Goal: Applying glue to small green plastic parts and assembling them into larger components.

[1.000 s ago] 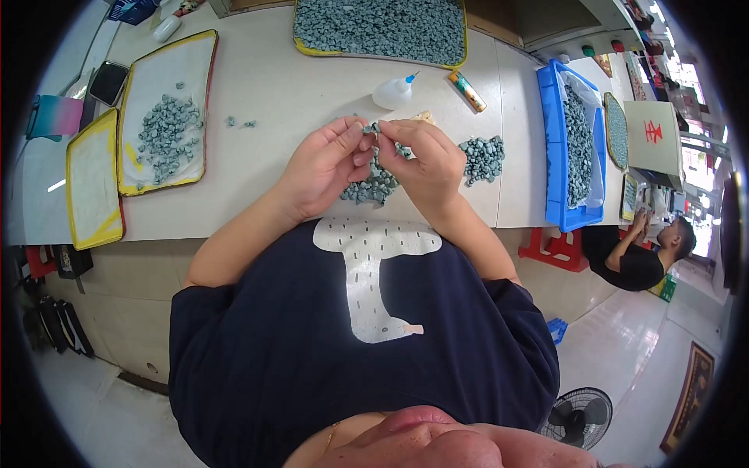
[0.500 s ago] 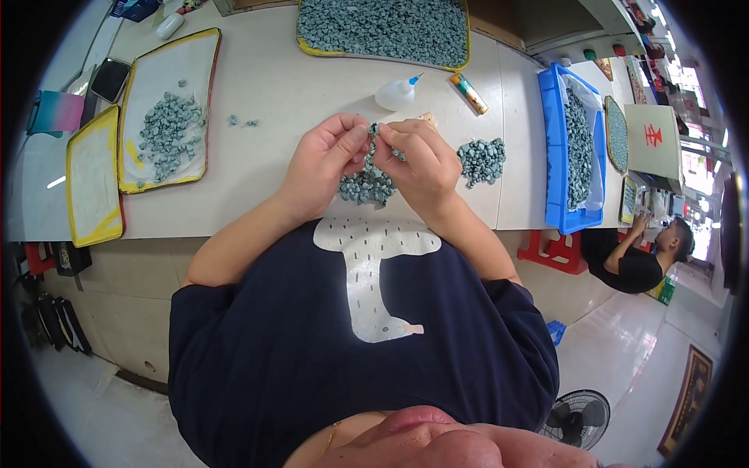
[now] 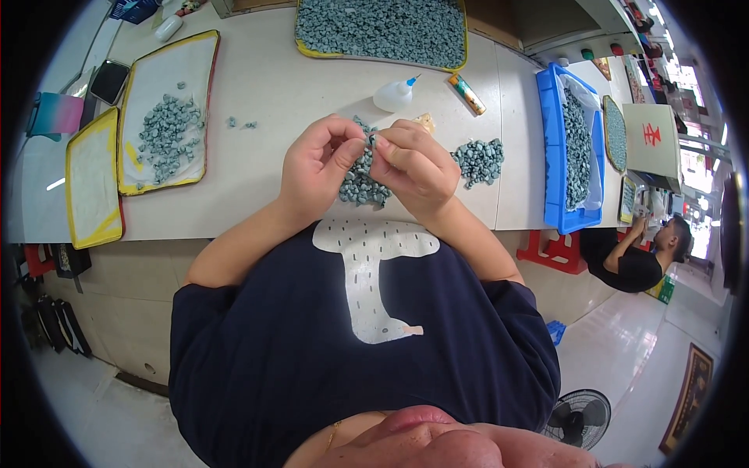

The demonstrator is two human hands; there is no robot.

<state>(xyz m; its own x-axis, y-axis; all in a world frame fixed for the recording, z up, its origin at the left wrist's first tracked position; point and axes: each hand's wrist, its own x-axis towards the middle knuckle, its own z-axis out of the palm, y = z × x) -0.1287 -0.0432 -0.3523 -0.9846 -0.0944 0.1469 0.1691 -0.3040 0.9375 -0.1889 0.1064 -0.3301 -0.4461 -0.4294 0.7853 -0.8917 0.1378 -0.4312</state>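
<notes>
My left hand (image 3: pixel 318 165) and my right hand (image 3: pixel 419 162) meet fingertip to fingertip above the table. Pinched between them is a small grey-green piece (image 3: pixel 371 141), mostly covered by the fingers, its exact kind too small to make out. Under and between the hands spreads a pile of similar grey-green pieces (image 3: pixel 362 189). A second, smaller pile (image 3: pixel 479 162) lies just right of my right hand. Beyond the hands stands a white squeeze bottle (image 3: pixel 392 97) with a blue-collared needle tip, near a small tan item (image 3: pixel 425 122) partly hidden by my right hand.
A yellow-rimmed tray (image 3: pixel 211 86) with loose pieces lies left, beside another yellow-edged tray (image 3: pixel 117 168). A full tray (image 3: pixel 343 55) sits at the back. On the right are a colourful tube (image 3: pixel 467 93) and a blue bin (image 3: pixel 552 140). Another person (image 3: pixel 636 257) sits far right.
Both hands have shifted slightly, and the left fingers have spread a little from the thumb. More of the pile shows between the hands. The small piece stays at the fingertips.
</notes>
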